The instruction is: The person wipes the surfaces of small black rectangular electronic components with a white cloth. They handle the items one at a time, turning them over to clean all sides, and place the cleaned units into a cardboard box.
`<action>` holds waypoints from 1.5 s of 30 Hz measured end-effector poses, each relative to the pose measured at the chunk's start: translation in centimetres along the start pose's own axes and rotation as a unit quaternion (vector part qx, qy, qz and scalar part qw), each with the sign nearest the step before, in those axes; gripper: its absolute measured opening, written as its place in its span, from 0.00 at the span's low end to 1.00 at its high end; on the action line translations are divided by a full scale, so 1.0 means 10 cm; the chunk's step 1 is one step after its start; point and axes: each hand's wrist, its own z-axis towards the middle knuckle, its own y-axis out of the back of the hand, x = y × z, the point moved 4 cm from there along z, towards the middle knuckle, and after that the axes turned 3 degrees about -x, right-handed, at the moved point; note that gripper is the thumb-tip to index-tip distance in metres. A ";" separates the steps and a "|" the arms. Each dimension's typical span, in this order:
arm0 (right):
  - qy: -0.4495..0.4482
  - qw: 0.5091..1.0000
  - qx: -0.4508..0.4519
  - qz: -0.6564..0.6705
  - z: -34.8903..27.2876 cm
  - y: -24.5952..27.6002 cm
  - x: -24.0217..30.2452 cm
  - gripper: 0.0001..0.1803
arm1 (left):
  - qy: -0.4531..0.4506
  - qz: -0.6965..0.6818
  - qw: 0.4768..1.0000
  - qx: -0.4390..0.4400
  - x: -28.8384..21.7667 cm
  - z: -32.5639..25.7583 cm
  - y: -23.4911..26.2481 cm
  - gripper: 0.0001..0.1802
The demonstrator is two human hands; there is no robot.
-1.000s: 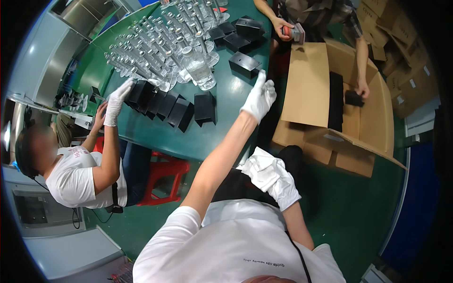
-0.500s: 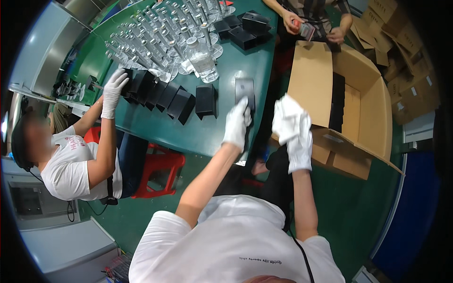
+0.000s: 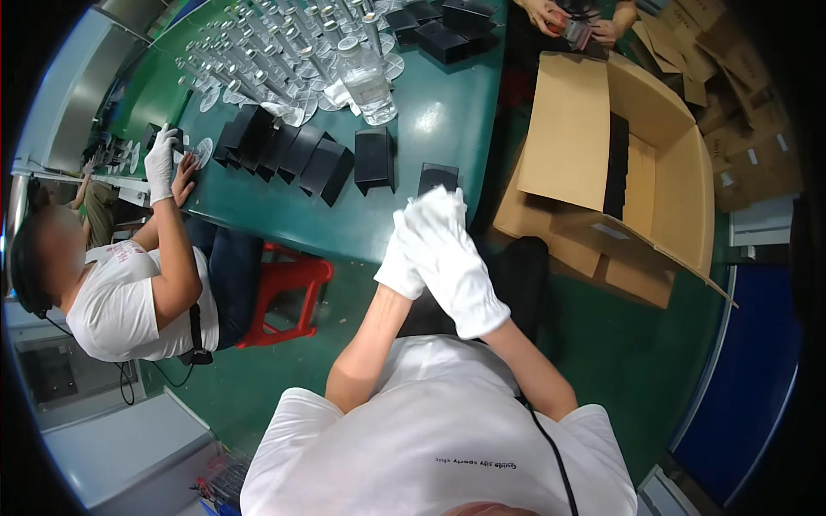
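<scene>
A black box [image 3: 439,176] pokes out beyond my hands near the table's front right edge. My left hand [image 3: 401,265] is at the near end of this box and appears closed on it, its fingers mostly hidden. Across it lies my right hand [image 3: 460,275], pressing a bunched white cloth [image 3: 442,203] against the box. Both hands wear white gloves, so cloth and glove are hard to tell apart. To the left stands another black box [image 3: 374,161], beside a row of several more black boxes [image 3: 297,159].
On the green table [image 3: 335,228] stand a clear bottle [image 3: 368,86] and several metal-stemmed pieces with clear discs [image 3: 275,60]. An open carton [image 3: 568,129] is at right. A gloved co-worker [image 3: 142,301] sits left near a red stool [image 3: 292,292]; another person's hands [image 3: 568,21] work beyond.
My right hand has swung left from beside the carton onto the box, bringing the cloth. The box and my left hand have come slightly nearer. The left co-worker's gloved hand has moved left.
</scene>
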 end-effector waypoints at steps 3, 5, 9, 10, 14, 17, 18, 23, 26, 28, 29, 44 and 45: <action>-0.144 0.968 0.058 0.198 -0.31 0.28 -0.01 0.29 | 0.199 -0.473 0.858 -0.029 -0.11 0.04 -0.04 0.28; -0.240 0.933 0.041 0.264 -0.59 0.40 -0.26 0.24 | 0.306 -0.719 0.622 -0.045 -0.18 -0.01 -0.17 0.26; -0.354 0.914 -0.143 0.136 -1.14 0.50 -0.94 0.29 | 0.265 -0.347 0.900 -0.017 -0.45 -0.03 -0.03 0.16; -0.386 0.882 -0.202 0.180 -1.06 0.53 -0.98 0.29 | 0.268 -0.190 0.945 0.002 -0.53 -0.04 0.04 0.16; -0.382 0.848 -0.160 0.330 -0.63 0.47 -0.94 0.21 | -0.027 -0.086 0.995 0.033 -0.61 -0.17 -0.16 0.22; -0.302 0.867 -0.108 0.382 -0.24 0.65 -0.72 0.22 | -0.103 -0.062 0.993 -0.001 -0.63 -0.14 -0.10 0.21; -0.322 0.870 -0.091 0.362 -0.20 0.68 -0.67 0.23 | -0.121 -0.032 0.992 -0.029 -0.66 -0.13 -0.08 0.20; -0.243 0.967 -0.071 0.030 0.00 0.64 -0.36 0.27 | -0.226 0.074 0.971 -0.003 -0.81 -0.04 0.00 0.16; -0.111 0.982 -0.083 -0.129 0.03 0.40 -0.18 0.30 | -0.194 0.090 0.977 -0.026 -0.56 -0.13 -0.08 0.18; -0.072 0.985 -0.044 -0.152 0.13 0.32 0.08 0.29 | -0.173 0.134 0.974 -0.060 -0.48 -0.19 -0.11 0.20; -0.074 0.983 0.003 -0.170 0.17 0.23 0.26 0.27 | -0.135 0.205 0.967 -0.068 -0.52 -0.19 -0.11 0.22; -0.239 0.963 -0.124 -0.035 0.22 0.75 -0.68 0.07 | 0.276 -0.198 0.940 -0.024 -0.26 -0.26 0.38 0.24; -0.156 0.970 -0.113 -0.151 0.26 0.63 -0.68 0.08 | 0.283 -0.197 0.939 -0.014 -0.19 -0.31 0.37 0.25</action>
